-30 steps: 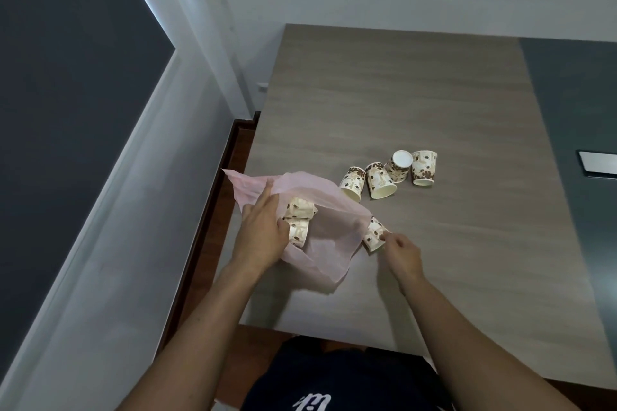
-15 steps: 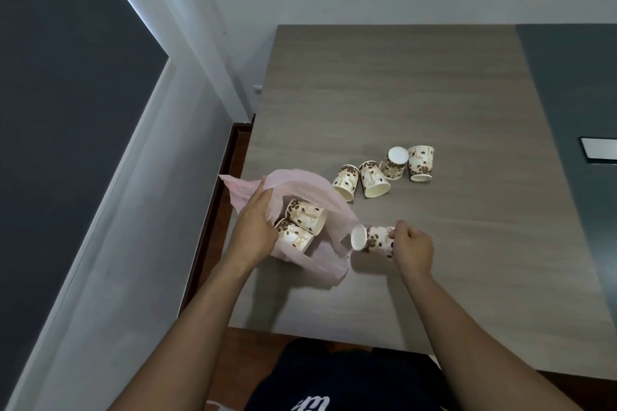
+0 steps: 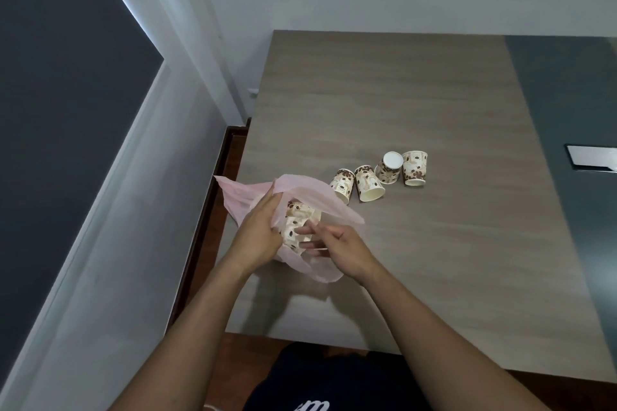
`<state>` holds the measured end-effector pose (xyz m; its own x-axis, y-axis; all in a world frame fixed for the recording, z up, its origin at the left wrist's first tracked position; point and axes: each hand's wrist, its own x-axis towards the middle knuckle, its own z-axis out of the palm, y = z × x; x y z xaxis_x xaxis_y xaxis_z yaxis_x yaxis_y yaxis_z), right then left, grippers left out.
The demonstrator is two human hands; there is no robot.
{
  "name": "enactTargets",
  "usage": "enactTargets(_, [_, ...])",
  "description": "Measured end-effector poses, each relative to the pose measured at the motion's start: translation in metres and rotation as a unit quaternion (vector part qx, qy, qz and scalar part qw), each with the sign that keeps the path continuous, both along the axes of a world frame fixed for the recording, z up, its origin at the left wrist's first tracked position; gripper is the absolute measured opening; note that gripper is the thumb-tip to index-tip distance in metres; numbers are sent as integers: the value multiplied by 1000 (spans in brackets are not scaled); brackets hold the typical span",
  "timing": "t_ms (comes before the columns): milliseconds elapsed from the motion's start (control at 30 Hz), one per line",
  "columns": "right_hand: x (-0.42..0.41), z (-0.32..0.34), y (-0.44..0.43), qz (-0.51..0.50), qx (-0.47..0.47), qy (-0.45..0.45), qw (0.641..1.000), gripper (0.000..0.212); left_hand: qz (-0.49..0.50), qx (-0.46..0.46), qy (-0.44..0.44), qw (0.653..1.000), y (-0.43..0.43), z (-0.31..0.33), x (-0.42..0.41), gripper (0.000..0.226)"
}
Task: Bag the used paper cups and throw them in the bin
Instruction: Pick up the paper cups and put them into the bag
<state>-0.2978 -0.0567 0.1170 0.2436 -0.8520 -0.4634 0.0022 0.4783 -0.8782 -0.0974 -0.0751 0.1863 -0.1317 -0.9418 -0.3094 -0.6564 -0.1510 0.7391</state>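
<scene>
Cups lie sideways inside bag; left hand grips its mouth, right hand loosely open.

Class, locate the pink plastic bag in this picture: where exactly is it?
In the head view, the pink plastic bag sits at the table's near left edge, held open by the left hand, just left of the four loose cups.

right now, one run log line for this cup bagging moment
step: bagging cups | left hand: holds pink plastic bag open | right hand: fingers at bag mouth | four paper cups left on table
</scene>
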Motion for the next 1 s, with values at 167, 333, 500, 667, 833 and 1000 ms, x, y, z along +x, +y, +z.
enactTargets(167, [-21,-24,-12,-174,-28,302,937,47,35,-11,-1,999,3,16,16,88])
enactTargets(333, [-30,-68,-20,21,74,384,920,97,51,-25,-1,998,10,31,36,68])
enactTargets(500, [-5,-73,-48,89,32,391,915,8,48,-40,-8,998,18,41,55,66])
enactTargets(667, [28,-57,-61,232,28,462,856,70,65,-46,6,997,20,46,68,79])
enactTargets(833, [29,-83,-42,340,97,445,823,121,48,-56,24,997,19,44,72,82])
enactTargets(1000, [25,-84,-36,139,10,389,911,16,80,-38,23,996,18,43,78,85])
